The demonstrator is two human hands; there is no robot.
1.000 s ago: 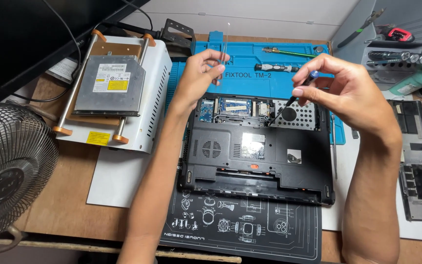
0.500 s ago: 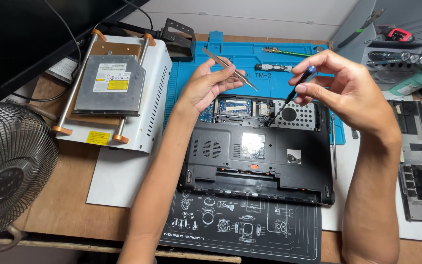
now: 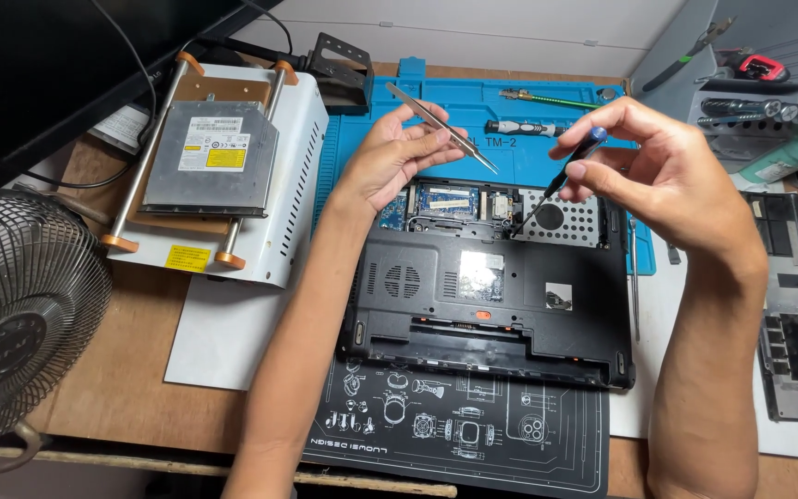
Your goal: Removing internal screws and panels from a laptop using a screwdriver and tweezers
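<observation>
A black laptop (image 3: pixel 487 300) lies upside down with its bottom covers off, showing green boards and a perforated metal plate. My left hand (image 3: pixel 390 152) hovers over its far left corner and grips metal tweezers (image 3: pixel 442 127), tips slanting down to the right. My right hand (image 3: pixel 653 171) holds a small screwdriver (image 3: pixel 556 180) with a blue cap. Its tip touches the laptop's open bay near the perforated plate.
A blue repair mat (image 3: pixel 501 115) with a few tools lies behind the laptop, a black printed mat (image 3: pixel 459 434) in front. An optical drive (image 3: pixel 210 157) rests on a white machine (image 3: pixel 279 208) at left. A fan (image 3: pixel 16 310) stands far left. Removed black covers (image 3: pixel 791 319) lie at right.
My left hand has turned the tweezers from nearly upright to slanting down toward the right. My right hand and the screwdriver stay almost in place.
</observation>
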